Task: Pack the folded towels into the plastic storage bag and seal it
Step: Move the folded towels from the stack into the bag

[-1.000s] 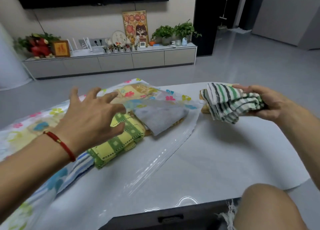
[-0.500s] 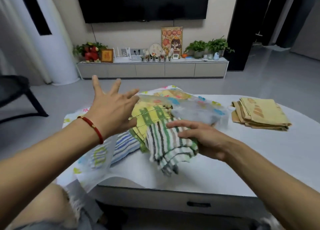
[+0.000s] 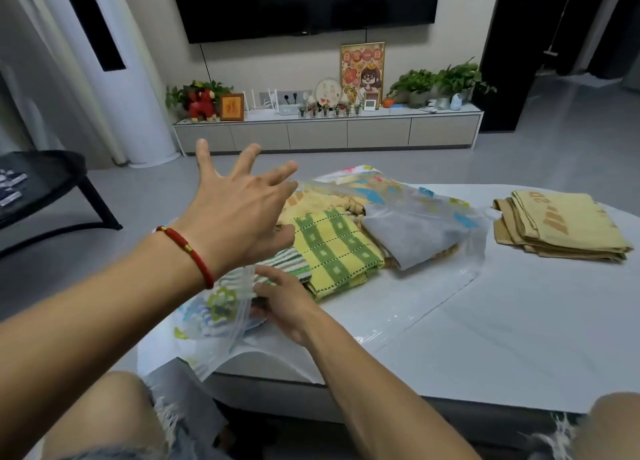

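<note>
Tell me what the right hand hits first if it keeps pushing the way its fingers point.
Probably the striped towel the right hand is already touching, at the plastic storage bag mouth; depth beyond is unclear.

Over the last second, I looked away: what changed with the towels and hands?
The right hand carried the green striped towel from the table's right side leftward into the bag, beside the yellow-green checked towel. The left hand stayed open, raised. The tan towels stayed put.
</note>
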Available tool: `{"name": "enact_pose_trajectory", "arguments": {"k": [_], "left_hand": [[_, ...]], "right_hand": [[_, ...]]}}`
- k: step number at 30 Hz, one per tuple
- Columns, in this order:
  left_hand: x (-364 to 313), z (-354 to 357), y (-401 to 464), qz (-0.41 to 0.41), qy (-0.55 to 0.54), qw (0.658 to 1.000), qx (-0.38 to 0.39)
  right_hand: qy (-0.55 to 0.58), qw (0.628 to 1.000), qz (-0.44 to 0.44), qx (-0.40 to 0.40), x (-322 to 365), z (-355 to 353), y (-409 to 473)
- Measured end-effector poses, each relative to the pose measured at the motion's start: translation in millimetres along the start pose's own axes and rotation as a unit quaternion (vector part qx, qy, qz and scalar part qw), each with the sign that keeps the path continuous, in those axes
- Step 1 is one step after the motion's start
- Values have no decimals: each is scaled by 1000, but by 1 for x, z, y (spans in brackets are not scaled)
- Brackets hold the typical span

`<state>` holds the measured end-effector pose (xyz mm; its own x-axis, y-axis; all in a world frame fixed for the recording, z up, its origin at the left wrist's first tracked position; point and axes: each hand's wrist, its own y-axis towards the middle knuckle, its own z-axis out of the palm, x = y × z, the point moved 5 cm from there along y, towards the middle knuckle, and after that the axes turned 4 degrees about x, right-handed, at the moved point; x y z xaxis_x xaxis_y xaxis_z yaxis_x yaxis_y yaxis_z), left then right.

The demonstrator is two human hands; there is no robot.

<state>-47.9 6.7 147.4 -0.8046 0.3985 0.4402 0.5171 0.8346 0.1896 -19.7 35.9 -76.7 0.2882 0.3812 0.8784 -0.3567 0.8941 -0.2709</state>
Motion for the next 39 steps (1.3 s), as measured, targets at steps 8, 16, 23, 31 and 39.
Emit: {"name": "enact_pose_trajectory", "arguments": {"k": [8,16,23,31,39], "left_hand": [[-14,10,-3,15,-14,1000,-1],[-44,12,7,45,-36,998,-14],[-98,16,45,96,-31,995,-11],[-162,34,91,130,-9,991,25],[-161,42,111,126,-48,990,30]], "right_hand": [[-141,985,9,99,5,-17,-25],[-332,943,-14,28,32,-97,-88],[-437,895,-4,-87,100,-211,-176],[-315,865,-60,-387,156,-372,-246],[-542,672,104,-494,191,-496,-228]]}}
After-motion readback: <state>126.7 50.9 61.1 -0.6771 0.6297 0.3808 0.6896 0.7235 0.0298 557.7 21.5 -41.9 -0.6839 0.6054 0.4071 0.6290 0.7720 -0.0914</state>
